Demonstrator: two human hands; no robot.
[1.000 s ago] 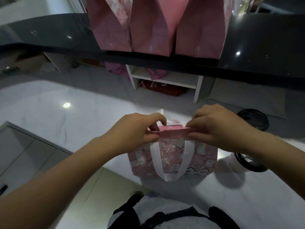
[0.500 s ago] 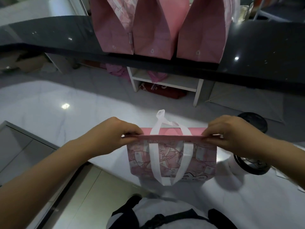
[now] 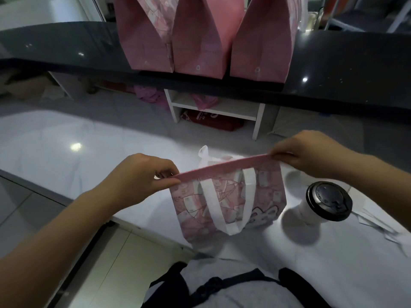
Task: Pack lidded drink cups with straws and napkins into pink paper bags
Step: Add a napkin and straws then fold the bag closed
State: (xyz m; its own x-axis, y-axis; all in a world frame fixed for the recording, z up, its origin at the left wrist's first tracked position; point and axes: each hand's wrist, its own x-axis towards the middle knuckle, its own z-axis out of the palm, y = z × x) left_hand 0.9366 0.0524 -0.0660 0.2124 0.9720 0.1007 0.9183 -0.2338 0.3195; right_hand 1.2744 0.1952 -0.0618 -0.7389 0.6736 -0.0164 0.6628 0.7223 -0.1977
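Now pinching folded top edge of pink patterned paper bag with white handles (image 3: 229, 203): left hand (image 3: 142, 178), right hand (image 3: 311, 156), one per end. Standing on white counter (image 3: 66, 138), beside black-lidded white cup (image 3: 327, 202).

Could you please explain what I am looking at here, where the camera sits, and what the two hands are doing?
There is no machine: a person works with bare hands, and one wide-angle camera worn on the head looks forward and down. The left hand and right hand each pinch an end of the folded top edge of a pink patterned paper bag with white handles, which stands on the white marble-look counter. Beside it, on the right, stands a white paper cup with a black lid, not yet packed. On the raised black ledge behind stand three more pink paper bags. At the bottom you see the person's grey top.
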